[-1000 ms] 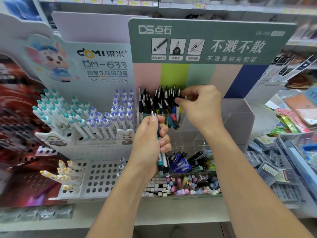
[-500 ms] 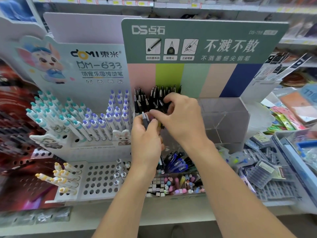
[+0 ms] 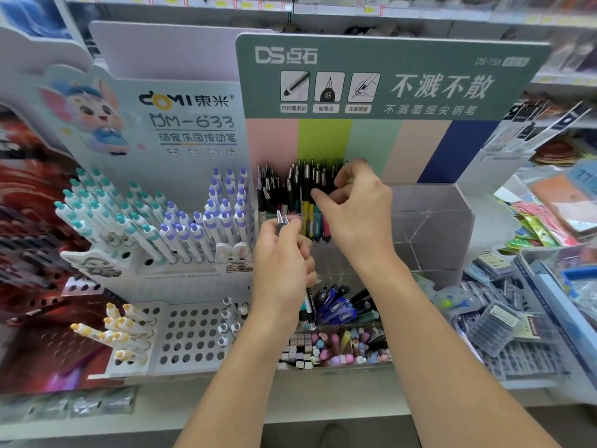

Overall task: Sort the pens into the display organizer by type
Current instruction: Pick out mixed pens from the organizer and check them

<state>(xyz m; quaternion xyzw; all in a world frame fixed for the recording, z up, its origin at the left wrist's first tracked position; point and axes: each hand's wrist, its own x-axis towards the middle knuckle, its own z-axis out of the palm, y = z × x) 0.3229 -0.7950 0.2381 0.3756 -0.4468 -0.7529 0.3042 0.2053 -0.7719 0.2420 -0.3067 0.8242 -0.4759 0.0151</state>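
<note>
pens [image 3: 302, 185] in organizer [image 3: 429, 221], DM-633 rack [image 3: 181, 270] left

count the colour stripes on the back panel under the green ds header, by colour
pink stripe: 1
lime green stripe: 1
mint green stripe: 1
beige stripe: 1
navy blue stripe: 1
total: 5

Sorting pens at a shop display.
Left hand [image 3: 282, 270] grips a small bunch of pens [image 3: 308, 313]; right hand [image 3: 355, 211] pinches among black-capped pens [image 3: 292, 185] standing in the clear organizer [image 3: 433, 221].
</note>
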